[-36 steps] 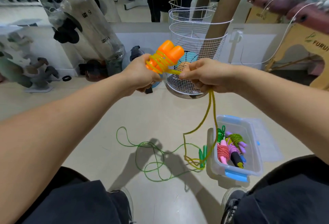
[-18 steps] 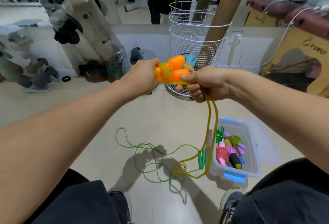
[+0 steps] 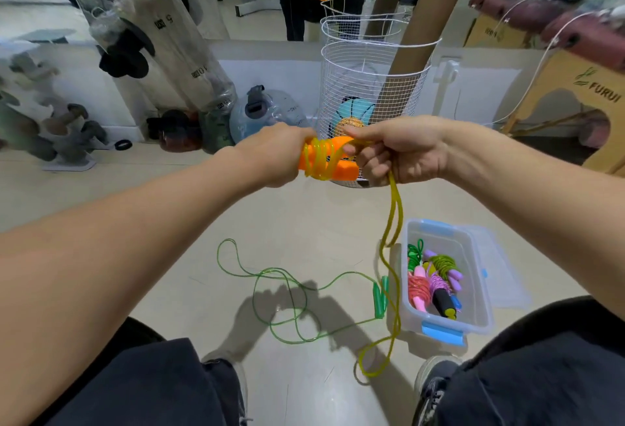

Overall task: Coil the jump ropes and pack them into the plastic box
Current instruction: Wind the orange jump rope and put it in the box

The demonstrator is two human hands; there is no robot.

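L hand [image 3: 270, 158] grips the orange handles [image 3: 338, 166] of a jump rope, yellow cord [image 3: 394, 239] wound round them in several loops. R hand [image 3: 395, 151], just beside L, pinches the cord; the rest hangs doubled below it to the floor. Below R hand: clear plastic box [image 3: 473, 276] w/ coiled ropes [image 3: 434, 281] inside. Green jump rope [image 3: 291, 293] lies loose on floor below L hand.

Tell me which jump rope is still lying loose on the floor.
The green jump rope, sprawled uncoiled left of the plastic box. The yellow rope is being wound; others sit coiled inside the box.
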